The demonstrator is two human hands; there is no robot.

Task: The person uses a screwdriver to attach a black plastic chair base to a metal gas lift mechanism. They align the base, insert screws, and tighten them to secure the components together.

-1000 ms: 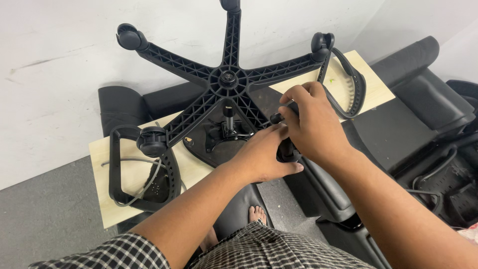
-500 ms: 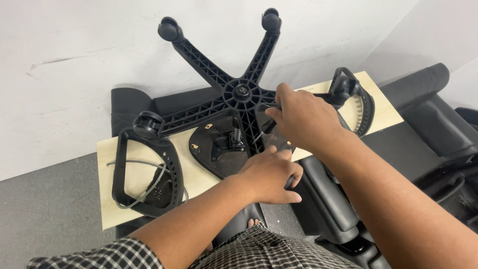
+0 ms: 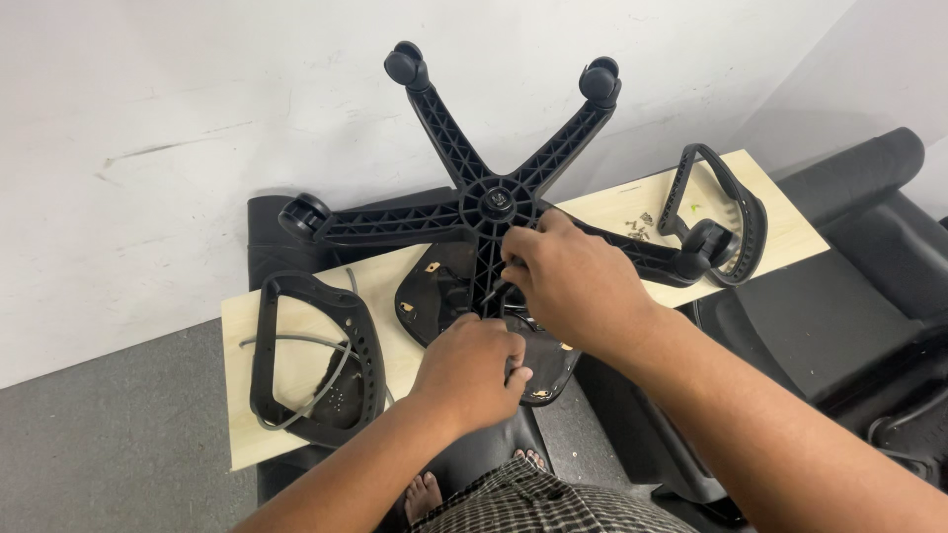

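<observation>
A black five-armed chair base with castors stands upside down over a black metal seat plate on a pale wooden board. My right hand rests on the base's near arm just below the hub, fingers curled around it. My left hand sits lower, closed over the near edge of the seat plate and what looks like a castor there; the part under it is hidden.
A black armrest loop with a grey cable lies on the board's left end, another armrest on its right end beside small screws. Black chair cushions lie to the right. A white wall is behind.
The view has shifted, so the base sits more central. My right hand slid from the outer arm toward the hub, and my left hand dropped lower onto the plate's near edge.
</observation>
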